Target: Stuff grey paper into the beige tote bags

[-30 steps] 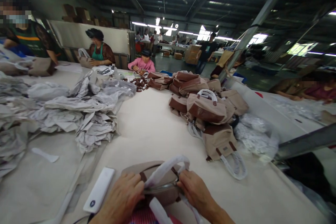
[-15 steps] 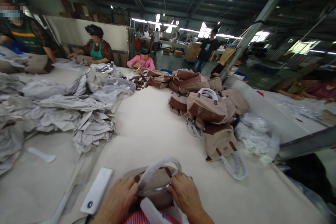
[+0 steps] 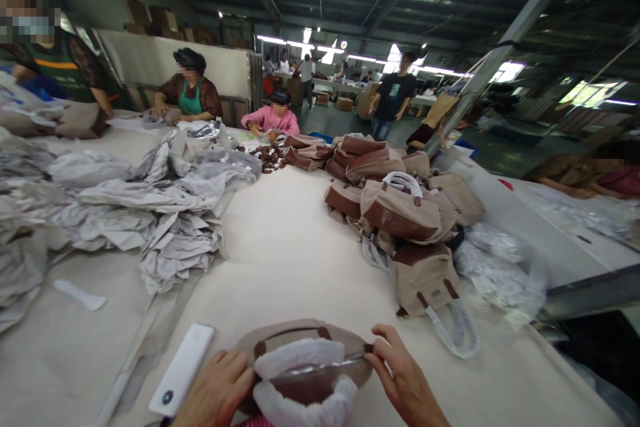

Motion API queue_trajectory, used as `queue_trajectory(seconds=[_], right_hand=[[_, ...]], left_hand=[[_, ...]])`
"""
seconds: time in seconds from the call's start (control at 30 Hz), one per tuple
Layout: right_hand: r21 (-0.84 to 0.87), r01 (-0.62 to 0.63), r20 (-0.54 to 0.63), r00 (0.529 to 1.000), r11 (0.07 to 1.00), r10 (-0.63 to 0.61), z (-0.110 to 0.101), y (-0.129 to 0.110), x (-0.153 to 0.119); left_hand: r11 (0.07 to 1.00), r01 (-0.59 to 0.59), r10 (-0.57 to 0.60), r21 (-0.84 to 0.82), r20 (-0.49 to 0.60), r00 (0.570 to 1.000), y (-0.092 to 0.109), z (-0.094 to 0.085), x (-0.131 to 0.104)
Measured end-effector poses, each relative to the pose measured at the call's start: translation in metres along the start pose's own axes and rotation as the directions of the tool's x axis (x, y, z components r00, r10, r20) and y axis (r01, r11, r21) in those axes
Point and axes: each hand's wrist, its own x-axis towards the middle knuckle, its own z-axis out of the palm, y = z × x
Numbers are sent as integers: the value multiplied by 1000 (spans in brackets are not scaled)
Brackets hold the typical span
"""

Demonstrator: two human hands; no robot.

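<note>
A beige and brown handbag (image 3: 293, 333) stands at the front edge of the table, its top facing me. Its two handles (image 3: 300, 355) are wrapped in white padding and flop inward over the metallic zipper line. My left hand (image 3: 220, 380) is closed on the bag's left end, fingertips partly hidden. With thumb and finger, my right hand (image 3: 400, 370) pinches the small dark tab (image 3: 369, 348) at the zipper's right end. A flat white device (image 3: 183, 370) with a cable lies left of the bag.
Beige-brown handbags (image 3: 400, 210) are heaped at the right, beside clear plastic bags (image 3: 500, 267). Crumpled grey-white covers (image 3: 175, 240) pile up at the left. A white strip (image 3: 80, 295) lies near them. A metal post (image 3: 500, 53) slants at the right. Co-workers sit across the table.
My right hand has moved right, from the bag's middle to its right end. The raised handle has dropped over the zipper, and the bag is stretched wider. My left hand has shifted slightly left and down.
</note>
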Motion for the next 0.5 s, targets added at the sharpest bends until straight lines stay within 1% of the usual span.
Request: queue_trajectory(seconds=[0.03, 0.07, 0.1, 0.13, 0.2, 0.23, 0.27, 0.3, 0.33, 0.37, 0.4, 0.43, 0.47, 0.5], right_hand=[[123, -98, 49, 994, 988, 93, 6, 7, -3], [208, -186, 98, 981, 960, 169, 14, 12, -6], [259, -252, 140, 965, 932, 222, 21, 14, -8], [291, -291, 167, 953, 911, 251, 27, 14, -9], [354, -299, 184, 951, 886, 247, 30, 8, -6], [375, -261, 174, 962, 889, 210, 25, 2, -2], [372, -193, 153, 978, 908, 145, 17, -5, 4], [345, -97, 114, 992, 934, 61, 7, -12, 11], [292, 13, 63, 997, 956, -33, -3, -18, 18], [219, 118, 8, 992, 969, -123, -13, -23, 24], [142, 207, -38, 978, 968, -204, -19, -25, 29], [74, 268, -78, 962, 961, -262, -22, -24, 32], [14, 299, -112, 949, 954, -296, -19, -22, 34], [-44, 308, -130, 941, 950, -311, -12, -18, 34]], left_hand=[[998, 55, -53, -40, 46, 998, -2, 6, -1], [989, 128, -122, -79, 84, 989, -4, 12, -3], [972, 209, -197, -110, 108, 974, -7, 18, -4], [949, 286, -270, -133, 121, 955, -10, 22, -4], [908, 383, -367, -168, 119, 923, -16, 22, 0], [901, 393, -381, -187, 97, 920, -19, 18, 5], [903, 376, -373, -207, 54, 926, -22, 10, 10], [915, 336, -349, -224, -18, 937, -25, 1, 17], [932, 282, -313, -227, -118, 942, -28, -10, 24], [952, 224, -271, -210, -230, 935, -31, -19, 30], [968, 177, -227, -175, -327, 917, -34, -27, 36], [981, 144, -184, -130, -399, 898, -38, -31, 40], [989, 128, -150, -79, -452, 879, -42, -31, 43], [991, 128, -126, -30, -489, 863, -47, -26, 44]])
